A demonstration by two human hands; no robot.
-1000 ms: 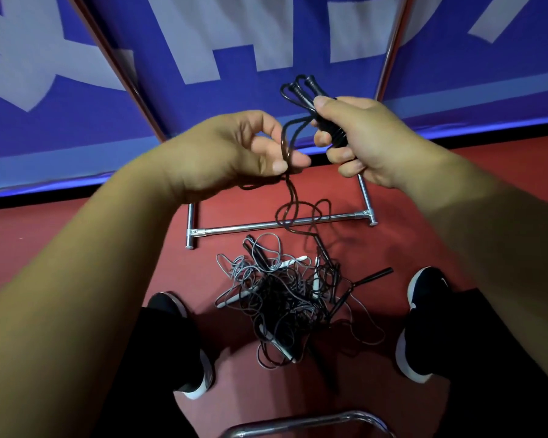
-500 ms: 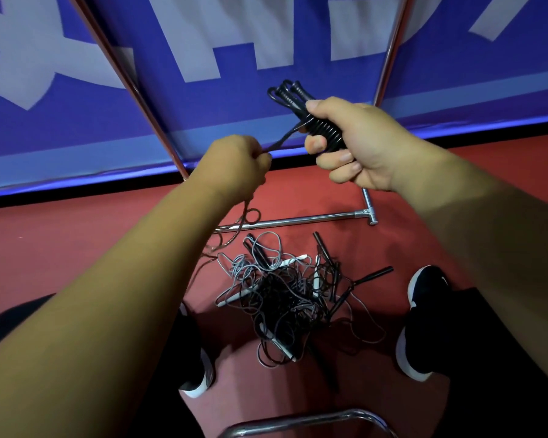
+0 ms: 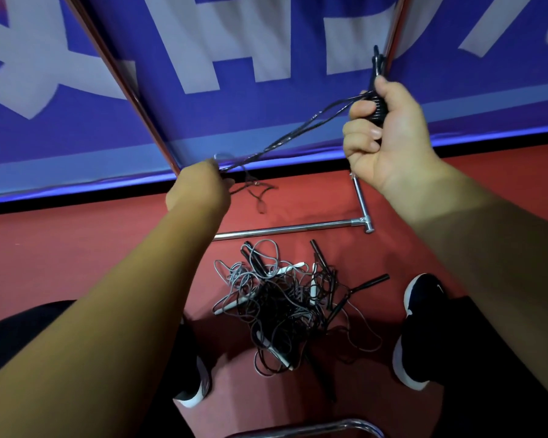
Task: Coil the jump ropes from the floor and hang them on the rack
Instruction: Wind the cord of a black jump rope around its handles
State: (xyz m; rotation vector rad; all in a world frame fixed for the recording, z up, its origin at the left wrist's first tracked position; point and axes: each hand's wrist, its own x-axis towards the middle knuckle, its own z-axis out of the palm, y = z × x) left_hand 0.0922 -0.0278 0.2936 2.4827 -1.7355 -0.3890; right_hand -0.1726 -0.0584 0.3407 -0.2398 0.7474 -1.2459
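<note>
Head view: right hand grips one black rope's handles, left hand holds its taut cord, coiling judged barely begun; tangled pile lies on the floor beside the rack, nothing seen hung.

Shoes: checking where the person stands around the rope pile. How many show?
2. One shoe left of the rope pile, partly hidden; the other shoe right of it.

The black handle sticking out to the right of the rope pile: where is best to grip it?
Likely pinch the black handle at its free outer end, from above and the right; it lies flat on the floor, clear of the tangled pile.
</note>
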